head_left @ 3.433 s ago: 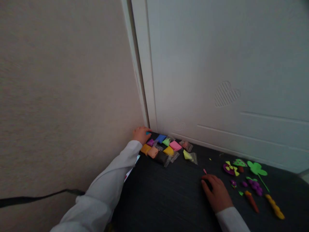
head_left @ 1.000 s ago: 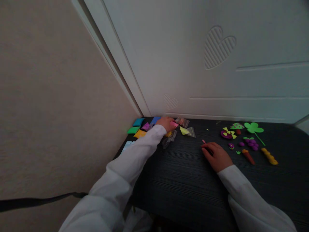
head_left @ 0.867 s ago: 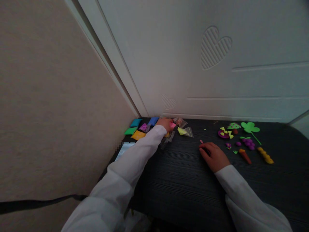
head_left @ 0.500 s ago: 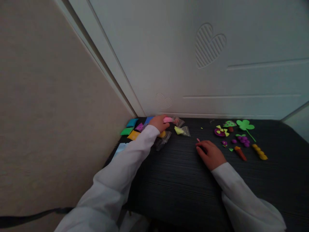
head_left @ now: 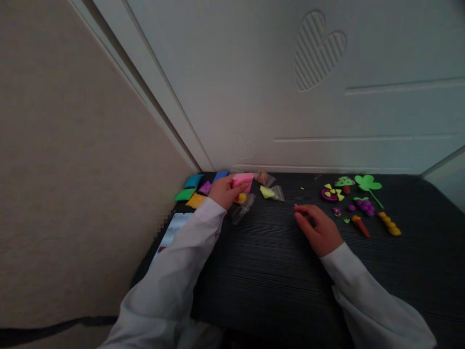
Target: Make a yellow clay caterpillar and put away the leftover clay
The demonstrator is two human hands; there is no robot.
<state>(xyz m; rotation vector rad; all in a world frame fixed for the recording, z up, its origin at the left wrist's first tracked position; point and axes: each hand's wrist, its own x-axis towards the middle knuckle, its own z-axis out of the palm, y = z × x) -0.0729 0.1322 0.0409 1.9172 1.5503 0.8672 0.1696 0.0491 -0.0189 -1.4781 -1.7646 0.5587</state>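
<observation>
My left hand (head_left: pixel 225 192) grips a lump of pink modelling clay (head_left: pixel 242 180) at the back of the black table (head_left: pixel 265 271). Packets of teal (head_left: pixel 193 181), green (head_left: pixel 184 194), orange (head_left: pixel 196 200), purple (head_left: pixel 205 187) and blue (head_left: pixel 221 176) clay lie just left of it. A clear plastic bag (head_left: pixel 241 209) lies under the hand's edge. My right hand (head_left: pixel 318 230) rests on the table with fingers curved apart, holding nothing I can see. A tiny pink speck sits by its fingertips. Just right of it lie clay shapes: a green clover (head_left: pixel 368 183), purple grapes (head_left: pixel 365 207) and an orange carrot (head_left: pixel 361 226).
A white panelled door (head_left: pixel 290 87) with a heart relief stands along the table's back edge. A beige wall (head_left: pixel 72 145) closes off the left side. A pale card (head_left: pixel 172 231) lies at the table's left edge, and a dark strap (head_left: pixel 47 329) crosses the lower left.
My left hand has drawn back toward me and left, with the pink clay now in its grip. The view has tilted further down the table, and my right hand has barely moved.
</observation>
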